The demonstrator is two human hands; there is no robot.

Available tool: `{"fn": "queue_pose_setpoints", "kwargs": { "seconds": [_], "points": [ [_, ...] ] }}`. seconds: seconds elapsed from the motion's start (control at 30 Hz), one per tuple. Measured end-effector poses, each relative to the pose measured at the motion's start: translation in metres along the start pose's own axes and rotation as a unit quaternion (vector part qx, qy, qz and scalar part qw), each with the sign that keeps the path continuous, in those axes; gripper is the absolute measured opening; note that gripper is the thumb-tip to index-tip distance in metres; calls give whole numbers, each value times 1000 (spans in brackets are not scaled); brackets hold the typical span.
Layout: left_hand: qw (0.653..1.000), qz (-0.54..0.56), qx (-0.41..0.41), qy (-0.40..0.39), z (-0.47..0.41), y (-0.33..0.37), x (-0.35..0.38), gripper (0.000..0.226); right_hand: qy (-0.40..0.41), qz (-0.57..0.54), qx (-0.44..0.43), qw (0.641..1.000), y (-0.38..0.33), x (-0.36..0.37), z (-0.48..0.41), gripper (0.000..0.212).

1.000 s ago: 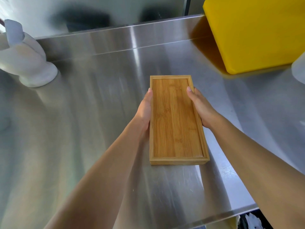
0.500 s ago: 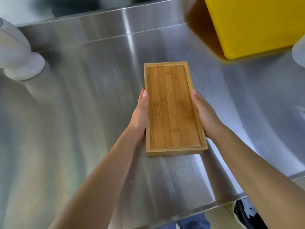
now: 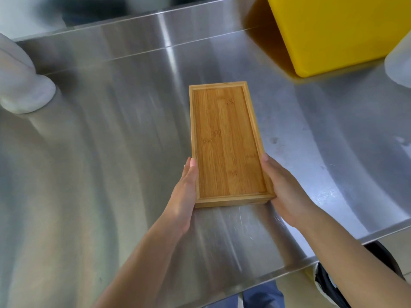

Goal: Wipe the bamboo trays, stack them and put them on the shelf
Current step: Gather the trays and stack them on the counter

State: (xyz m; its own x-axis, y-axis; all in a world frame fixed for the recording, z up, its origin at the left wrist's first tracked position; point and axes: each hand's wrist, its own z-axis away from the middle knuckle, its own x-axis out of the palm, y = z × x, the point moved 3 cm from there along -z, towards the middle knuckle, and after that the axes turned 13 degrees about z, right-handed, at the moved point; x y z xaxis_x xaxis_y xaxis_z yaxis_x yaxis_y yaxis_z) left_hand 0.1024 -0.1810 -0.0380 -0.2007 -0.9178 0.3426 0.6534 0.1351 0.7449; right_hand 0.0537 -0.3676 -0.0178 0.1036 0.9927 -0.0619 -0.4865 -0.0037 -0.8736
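Both hands, left hand (image 3: 184, 196) and right hand (image 3: 287, 194), held the trays (image 3: 226, 141) by the near end on the steel table (image 3: 111, 174), a yellow bin (image 3: 338, 30) far right.

I can read no text, label, brand or number anywhere in my view. The small dark marks on the bamboo tray (image 3: 226, 141) at the centre are blurred; I cannot tell whether they are writing.

Bare forearms (image 3: 142, 263), no sleeves; blue trousers (image 3: 262, 296).
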Motion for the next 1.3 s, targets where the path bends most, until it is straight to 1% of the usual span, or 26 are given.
{"fn": "queue_pose_setpoints", "kwargs": {
  "seconds": [0.1,0.23,0.37,0.43,0.5,0.57,0.7,0.73,0.83,0.87,1.0,1.1,1.2,1.3],
  "points": [
    [1000,20,10,-9,3,2,8,90,8,1,-12,1000,2,5,-1,71],
    [999,22,22,-16,-1,3,7,87,17,-11,-11,1000,3,8,0,65],
    [999,50,-4,-9,-4,4,3,83,35,-26,24,999,1,9,-2,53],
    [998,63,-11,-3,-3,11,3,73,42,-46,36,997,-1,9,-2,51],
    [996,87,-8,6,1,19,6,54,37,-64,41,996,-4,7,-3,62],
    [995,101,-8,5,4,27,9,46,28,-67,49,996,-7,4,-4,76],
    [996,83,-5,12,6,33,8,40,14,-67,47,997,-9,3,-4,77],
    [996,83,-9,21,5,32,6,41,14,-62,44,997,-9,4,-2,75],
    [997,74,-10,29,7,26,4,35,26,-49,35,998,-5,6,0,54],
    [997,77,-11,29,7,23,3,34,35,-42,39,998,-3,7,0,50],
    [995,99,-8,34,10,23,7,32,51,-42,60,996,-3,4,0,46],
    [992,118,-10,32,12,28,8,32,59,-61,50,995,-14,5,5,37],
    [992,126,-19,14,17,37,8,31,74,-55,35,995,-23,9,10,35],
    [991,133,-13,24,21,49,7,31,79,-46,26,995,-33,12,11,31]
  ]
}}
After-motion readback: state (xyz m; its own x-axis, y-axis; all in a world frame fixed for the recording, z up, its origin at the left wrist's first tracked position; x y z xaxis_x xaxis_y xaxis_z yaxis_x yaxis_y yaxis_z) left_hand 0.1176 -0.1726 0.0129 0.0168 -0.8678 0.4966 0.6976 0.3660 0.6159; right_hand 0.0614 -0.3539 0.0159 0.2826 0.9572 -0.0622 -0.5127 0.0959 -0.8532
